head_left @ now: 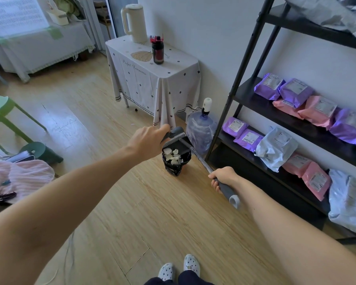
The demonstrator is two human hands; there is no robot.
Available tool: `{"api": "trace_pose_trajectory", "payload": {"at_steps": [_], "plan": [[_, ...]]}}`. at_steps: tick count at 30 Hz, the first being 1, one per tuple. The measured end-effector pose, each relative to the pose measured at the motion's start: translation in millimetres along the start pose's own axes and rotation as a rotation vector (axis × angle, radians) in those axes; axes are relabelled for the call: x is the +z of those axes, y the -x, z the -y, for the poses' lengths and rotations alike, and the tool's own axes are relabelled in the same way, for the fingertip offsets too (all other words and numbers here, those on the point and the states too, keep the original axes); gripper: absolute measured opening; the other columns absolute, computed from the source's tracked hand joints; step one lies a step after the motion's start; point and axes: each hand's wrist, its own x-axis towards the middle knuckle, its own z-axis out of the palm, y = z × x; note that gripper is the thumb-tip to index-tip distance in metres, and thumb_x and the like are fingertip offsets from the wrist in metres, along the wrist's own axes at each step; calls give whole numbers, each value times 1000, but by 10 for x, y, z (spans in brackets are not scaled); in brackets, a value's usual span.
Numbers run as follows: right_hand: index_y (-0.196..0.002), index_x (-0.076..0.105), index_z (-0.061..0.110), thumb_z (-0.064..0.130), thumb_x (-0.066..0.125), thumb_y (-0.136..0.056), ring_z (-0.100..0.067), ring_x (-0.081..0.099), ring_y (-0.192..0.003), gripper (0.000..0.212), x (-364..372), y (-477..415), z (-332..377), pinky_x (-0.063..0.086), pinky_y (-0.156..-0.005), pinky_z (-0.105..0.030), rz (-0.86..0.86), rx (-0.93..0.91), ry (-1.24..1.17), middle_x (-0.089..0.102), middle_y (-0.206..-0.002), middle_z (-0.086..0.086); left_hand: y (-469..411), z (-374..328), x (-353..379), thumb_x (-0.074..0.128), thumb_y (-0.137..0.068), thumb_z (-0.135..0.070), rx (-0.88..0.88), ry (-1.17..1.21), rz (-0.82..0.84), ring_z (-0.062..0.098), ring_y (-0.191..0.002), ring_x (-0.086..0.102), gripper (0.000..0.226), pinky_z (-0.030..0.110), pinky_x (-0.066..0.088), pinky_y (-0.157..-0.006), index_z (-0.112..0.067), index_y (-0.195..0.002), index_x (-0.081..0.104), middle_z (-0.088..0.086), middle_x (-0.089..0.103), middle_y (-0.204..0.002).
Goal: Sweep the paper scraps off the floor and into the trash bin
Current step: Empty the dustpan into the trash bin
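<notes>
Stretching across the pale wooden plank floor, both bare arms reach toward the black metal shelf rack stacked with purple, pink and grey parcels. Left of it stands the small bench draped in a white patterned cloth, and a clear blue water jug sits between the two. The long-handled dark grey dustpan is tipped over the small bin lined with a black plastic bag, which stands on the floor just before the jug. The left hand closes its grip on the pan's grey upper edge, though the fingers are mostly hidden. The right hand is wrapped around the handle's grey sleeve. White paper scraps lie at the bin's mouth.
</notes>
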Motion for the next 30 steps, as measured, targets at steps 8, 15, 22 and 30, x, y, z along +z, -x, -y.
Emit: {"api": "trace_pose_trajectory", "payload": {"at_steps": [8,15,22,30], "plan": [[-79,47,6,2,44,-94,-8,39,-35,16,-19,50,13,35,-30,-15,-3,-9,10,40,-57,-4,35,-54,-120,44,-99,-22,54,-43,17,26,-51,44,24,23,20,-41,-3,-108,54,14,64,-71],[-78,47,6,3,45,-93,-8,40,-32,16,-63,62,26,36,-31,-15,-2,-7,3,42,-56,-3,5,-77,-221,44,-99,-23,49,-47,-3,31,-55,52,26,27,29,-49,-3,-112,53,15,66,-76],[-76,38,9,0,41,-95,-5,38,-22,21,-158,222,162,32,-29,-11,59,21,-102,38,-56,-3,-118,-16,-350,53,-95,-23,-98,66,-107,26,-62,54,22,23,26,-47,-8,-111,57,13,69,-84],[-75,43,9,11,42,-98,-5,42,-24,23,-386,589,516,37,-26,-12,155,109,-117,45,-39,0,-336,-30,-749,57,-93,-25,-234,159,-143,24,-71,53,24,33,41,-61,-7,-109,58,15,68,-93]]}}
